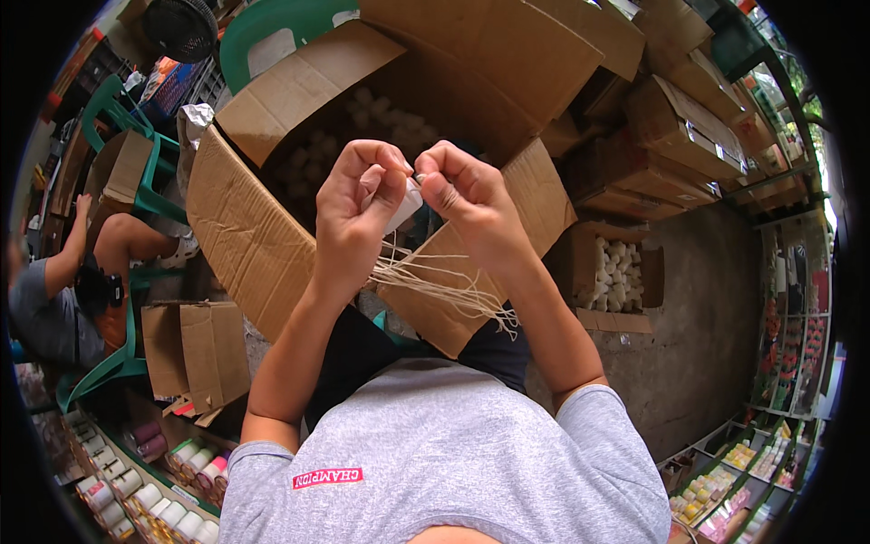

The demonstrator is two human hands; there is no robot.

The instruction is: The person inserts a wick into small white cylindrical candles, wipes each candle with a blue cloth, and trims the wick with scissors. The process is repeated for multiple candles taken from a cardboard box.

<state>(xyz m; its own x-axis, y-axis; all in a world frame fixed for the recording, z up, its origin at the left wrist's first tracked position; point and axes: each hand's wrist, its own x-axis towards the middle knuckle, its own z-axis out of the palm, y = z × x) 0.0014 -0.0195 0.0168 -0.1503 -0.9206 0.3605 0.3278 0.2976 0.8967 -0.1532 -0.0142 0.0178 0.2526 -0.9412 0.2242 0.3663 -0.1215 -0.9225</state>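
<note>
Both hands are raised close together over a large open cardboard box (254, 236). My left hand (358, 199) is closed, with thumb and forefinger pinched at the top of a small white piece (407, 207), rounded like a short cylinder. Opposite it, my right hand (471, 195) pinches something tiny against the same top end; the fingers hide what it is. Below the hands a bundle of pale strings (444, 283) lies across the box's near flap toward my right forearm. Many similar white pieces (390, 116) rest inside the box, partly in shadow.
A smaller box of white pieces (618, 275) stands on the floor at right, below stacked cartons (684, 127). At left a person (63, 290) sits by green chairs (159, 181) and an open carton (204, 349). Thread spools (172, 512) line the lower left; shelves of goods (734, 480) the lower right.
</note>
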